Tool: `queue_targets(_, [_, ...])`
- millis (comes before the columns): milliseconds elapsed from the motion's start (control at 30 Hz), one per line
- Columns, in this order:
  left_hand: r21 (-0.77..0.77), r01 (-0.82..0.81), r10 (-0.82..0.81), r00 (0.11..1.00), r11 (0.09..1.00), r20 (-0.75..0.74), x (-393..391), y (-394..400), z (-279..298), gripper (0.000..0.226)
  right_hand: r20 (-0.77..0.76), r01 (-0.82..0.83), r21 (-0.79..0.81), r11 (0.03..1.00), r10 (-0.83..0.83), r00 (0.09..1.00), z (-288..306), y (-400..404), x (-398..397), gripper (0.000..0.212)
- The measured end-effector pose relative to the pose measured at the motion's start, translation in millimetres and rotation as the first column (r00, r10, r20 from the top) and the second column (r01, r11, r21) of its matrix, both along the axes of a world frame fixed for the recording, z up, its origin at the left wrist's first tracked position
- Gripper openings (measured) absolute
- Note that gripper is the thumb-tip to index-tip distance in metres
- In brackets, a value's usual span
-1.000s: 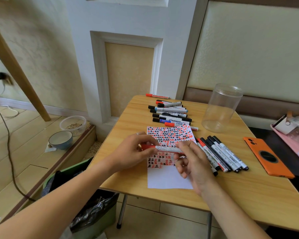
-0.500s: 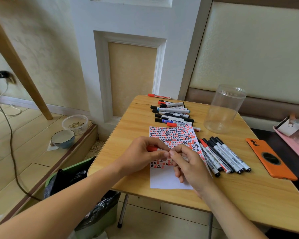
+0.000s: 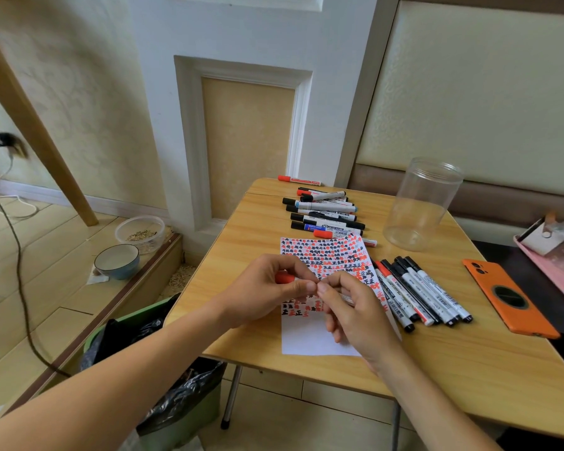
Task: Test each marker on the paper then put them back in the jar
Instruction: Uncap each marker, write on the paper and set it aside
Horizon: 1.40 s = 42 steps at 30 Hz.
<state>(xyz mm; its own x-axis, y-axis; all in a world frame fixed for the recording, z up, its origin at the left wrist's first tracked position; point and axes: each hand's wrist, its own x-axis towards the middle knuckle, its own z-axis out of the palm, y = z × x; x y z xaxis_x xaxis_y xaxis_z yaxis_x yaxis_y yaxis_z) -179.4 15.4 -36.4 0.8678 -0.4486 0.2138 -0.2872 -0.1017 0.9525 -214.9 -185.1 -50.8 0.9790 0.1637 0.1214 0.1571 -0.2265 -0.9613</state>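
Observation:
Over the white paper [image 3: 310, 343], covered in red and black test marks, both my hands hold one red-capped marker [image 3: 284, 277]. My left hand [image 3: 267, 289] grips its red cap end. My right hand [image 3: 355, 307] pinches the white barrel, mostly hidden by the fingers. The thumbs nearly touch. A clear plastic jar [image 3: 419, 203] stands upright and empty at the back right of the wooden table [image 3: 248, 236]. Several markers [image 3: 323, 211] lie in a pile behind the paper. Another row of markers [image 3: 420, 292] lies right of the paper.
An orange phone [image 3: 508, 299] lies near the table's right edge, with a pink tray [image 3: 547, 265] beyond it. A lone red marker [image 3: 298, 180] sits at the table's back edge. A green bin with a black bag [image 3: 157, 379] stands below the table's left side. Two bowls [image 3: 118, 260] are on the floor.
My hands have drawn closer together along the marker, hiding most of its barrel. The marker itself stays over the paper.

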Motion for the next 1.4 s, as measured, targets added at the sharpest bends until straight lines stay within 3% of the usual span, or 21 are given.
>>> queue_targets(100, [0.015, -0.028, 0.028, 0.999, 1.000, 0.021, 1, 2, 0, 0.019, 0.094, 0.012, -0.040, 0.999, -0.008, 0.996, 0, 2, 1, 0.008])
queue_targets(200, [0.041, -0.074, 0.072, 0.996, 0.996, 0.051, 4, 4, 2, 0.030, 0.327, 0.125, -0.293, 0.948, -0.024, 0.945, -2, 2, 2, 0.004])
queue_targets(267, [0.038, -0.084, 0.082, 0.995, 0.996, 0.051, 5, 5, 2, 0.032, 0.405, 0.162, -0.423, 0.892, 0.026, 0.914, -3, 4, -2, 0.009])
queue_targets(367, [0.034, -0.119, 0.117, 0.991, 0.992, 0.062, 5, 1, 2, 0.035, 0.418, 0.189, -0.451, 0.872, 0.019, 0.908, -1, 4, -4, 0.012])
queue_targets(500, [0.145, -0.272, 0.254, 0.958, 0.951, 0.129, 8, -4, 2, 0.049, 0.470, 0.353, -0.413, 0.840, -0.136, 0.872, 3, -17, 6, 0.016])
queue_targets(567, [0.363, -0.264, 0.184, 0.953, 0.894, 0.241, 11, -1, -5, 0.053, 0.498, 0.480, -0.396, 0.782, -0.256, 0.828, 5, -33, 13, 0.016])
queue_targets(667, [0.715, -0.227, -0.040, 0.941, 0.661, 0.336, 14, 1, -19, 0.052, 0.517, 0.643, -0.431, 0.633, -0.410, 0.751, 5, -61, 24, 0.013])
queue_targets(733, [0.765, -0.254, -0.065, 0.931, 0.592, 0.360, 16, 2, -23, 0.052, 0.518, 0.693, -0.472, 0.545, -0.464, 0.719, 3, -76, 29, 0.011])
queue_targets(1000, [0.734, -0.333, -0.037, 0.898, 0.592, 0.438, 17, -1, -24, 0.050, 0.571, 0.731, -0.596, 0.332, -0.465, 0.677, -12, -89, 33, 0.020])
queue_targets(1133, [0.727, -0.345, -0.031, 0.893, 0.594, 0.450, 17, -2, -25, 0.049, 0.660, 0.742, -0.549, 0.384, -0.345, 0.667, -16, -85, 36, 0.033])
queue_targets(1233, [0.702, -0.352, -0.009, 0.891, 0.619, 0.455, 19, -1, -27, 0.046, 0.623, 0.657, -0.579, 0.482, -0.258, 0.738, -21, -86, 39, 0.031])
queue_targets(1400, [0.696, -0.369, -0.008, 0.880, 0.615, 0.474, 22, 0, -28, 0.043, 0.566, 0.609, -0.597, 0.522, -0.264, 0.781, -24, -90, 40, 0.026])
